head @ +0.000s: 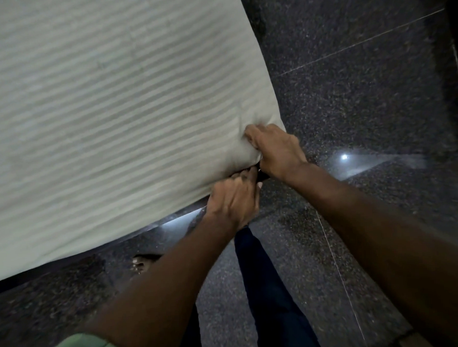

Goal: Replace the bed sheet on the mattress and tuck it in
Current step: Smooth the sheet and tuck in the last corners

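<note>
A pale striped bed sheet [109, 113] covers the mattress, which fills the upper left of the head view. Both hands work at its near right corner. My right hand [276, 150] grips the sheet on top of the corner, fingers curled into bunched cloth. My left hand [234, 199] is just below, its fingers curled under the mattress edge where the sheet wraps round; its fingertips are hidden beneath the corner. A dark gap shows between the two hands under the corner.
Dark speckled polished floor [363, 88] lies to the right of and in front of the bed, with a light glare on it. The dark bed frame edge [146, 229] runs below the sheet. My legs in dark trousers [267, 289] and a bare foot [142, 262] stand close by.
</note>
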The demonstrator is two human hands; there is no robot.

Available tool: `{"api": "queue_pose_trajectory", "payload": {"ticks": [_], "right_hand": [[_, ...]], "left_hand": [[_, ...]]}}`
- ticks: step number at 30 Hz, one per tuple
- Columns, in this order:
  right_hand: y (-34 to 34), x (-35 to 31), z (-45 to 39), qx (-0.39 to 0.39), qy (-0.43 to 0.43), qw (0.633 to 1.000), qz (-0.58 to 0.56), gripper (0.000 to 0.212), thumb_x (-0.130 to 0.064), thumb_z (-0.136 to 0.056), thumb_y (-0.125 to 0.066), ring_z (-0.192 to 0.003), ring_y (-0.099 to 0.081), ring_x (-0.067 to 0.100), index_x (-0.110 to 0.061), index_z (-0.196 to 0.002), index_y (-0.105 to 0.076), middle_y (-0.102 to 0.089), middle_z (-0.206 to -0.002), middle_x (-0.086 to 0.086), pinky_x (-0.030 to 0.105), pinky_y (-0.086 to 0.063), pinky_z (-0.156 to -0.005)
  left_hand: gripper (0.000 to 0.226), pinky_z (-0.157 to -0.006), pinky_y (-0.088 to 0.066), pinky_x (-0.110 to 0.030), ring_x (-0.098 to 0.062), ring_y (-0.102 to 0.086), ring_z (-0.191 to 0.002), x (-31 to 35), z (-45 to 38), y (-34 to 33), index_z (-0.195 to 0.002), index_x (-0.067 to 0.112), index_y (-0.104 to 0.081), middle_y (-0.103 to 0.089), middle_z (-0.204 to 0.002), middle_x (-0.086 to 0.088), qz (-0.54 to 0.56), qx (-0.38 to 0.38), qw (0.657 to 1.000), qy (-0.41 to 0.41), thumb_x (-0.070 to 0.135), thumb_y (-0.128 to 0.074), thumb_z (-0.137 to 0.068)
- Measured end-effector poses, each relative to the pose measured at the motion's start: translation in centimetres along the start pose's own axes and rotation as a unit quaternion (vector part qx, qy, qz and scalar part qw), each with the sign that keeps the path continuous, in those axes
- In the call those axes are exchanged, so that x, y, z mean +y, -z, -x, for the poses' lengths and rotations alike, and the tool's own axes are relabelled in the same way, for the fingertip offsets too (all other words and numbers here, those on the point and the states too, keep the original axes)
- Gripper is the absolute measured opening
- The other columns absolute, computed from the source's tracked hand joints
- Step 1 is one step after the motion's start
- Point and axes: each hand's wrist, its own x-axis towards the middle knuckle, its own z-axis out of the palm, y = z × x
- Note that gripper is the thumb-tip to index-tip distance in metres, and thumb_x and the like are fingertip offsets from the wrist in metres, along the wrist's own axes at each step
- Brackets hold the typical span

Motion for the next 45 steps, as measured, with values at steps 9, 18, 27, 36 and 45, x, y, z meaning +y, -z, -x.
{"api": "queue_pose_trajectory", "payload": {"ticks": [9, 18, 27, 36, 45], "right_hand": [[-5.0, -5.2, 6.2, 0.21, 0.049, 0.972, -0.095, 0.018, -0.008, -0.079, -0.073, -0.097, -0.055, 0.027, -0.014, -0.095, -0.067, -0.064, -0.098, 0.003, 0.044, -0.047, -0.083], [-3.2, -9.1, -1.3, 0.061, 0.162, 0.984, 0.041, 0.128, -0.052, -0.061, -0.09, -0.156, -0.012, 0.037, -0.022, -0.162, -0.018, -0.015, -0.168, 0.014, 0.054, -0.018, -0.126], [-3.7, -10.8, -2.5, 0.013, 0.172, 0.97, 0.172, 0.12, -0.053, -0.065, -0.081, -0.155, -0.008, 0.045, -0.028, -0.162, -0.015, -0.013, -0.169, 0.013, 0.072, -0.016, -0.118], [-3.7, -11.8, -3.0, 0.02, 0.158, 0.972, 0.175, 0.125, -0.05, -0.059, -0.084, -0.152, -0.013, 0.047, -0.031, -0.162, -0.015, -0.017, -0.165, 0.014, 0.071, -0.011, -0.118], [-6.3, -15.3, -1.4, 0.015, 0.195, 0.981, -0.02, 0.114, -0.055, -0.072, -0.072, -0.159, 0.008, 0.023, -0.023, -0.165, -0.014, 0.003, -0.173, 0.003, 0.051, 0.007, -0.127]], "left_hand": [[0.026, -0.076, -0.057, -0.036, -0.019, -0.071, -0.094, -8.2, 6.2, 1.6, -0.108, 0.029, -0.075, -0.075, -0.11, 0.009, 0.161, 0.116, 0.977, 0.074, 0.02, -0.064, -0.087], [0.05, -0.1, -0.041, -0.044, -0.027, -0.05, -0.123, -14.2, 9.9, 3.0, -0.115, 0.026, -0.063, -0.052, -0.132, -0.002, 0.067, 0.128, 0.983, 0.111, 0.039, -0.082, -0.071], [0.081, -0.1, -0.038, -0.047, -0.031, -0.041, -0.13, -13.6, 6.4, 4.1, -0.129, 0.029, -0.047, -0.039, -0.147, -0.005, -0.03, 0.055, 0.987, 0.148, 0.035, -0.087, -0.059], [0.085, -0.109, -0.027, -0.047, -0.033, -0.037, -0.134, -16.4, 5.6, 3.9, -0.134, 0.029, -0.045, -0.036, -0.148, -0.007, -0.023, 0.041, 0.998, 0.048, 0.052, -0.081, -0.06], [0.078, -0.12, -0.023, -0.049, -0.026, -0.017, -0.157, -21.5, 14.4, 4.6, -0.162, 0.031, -0.026, -0.01, -0.173, -0.003, -0.02, 0.044, 0.997, 0.061, 0.055, -0.057, -0.094]]}}
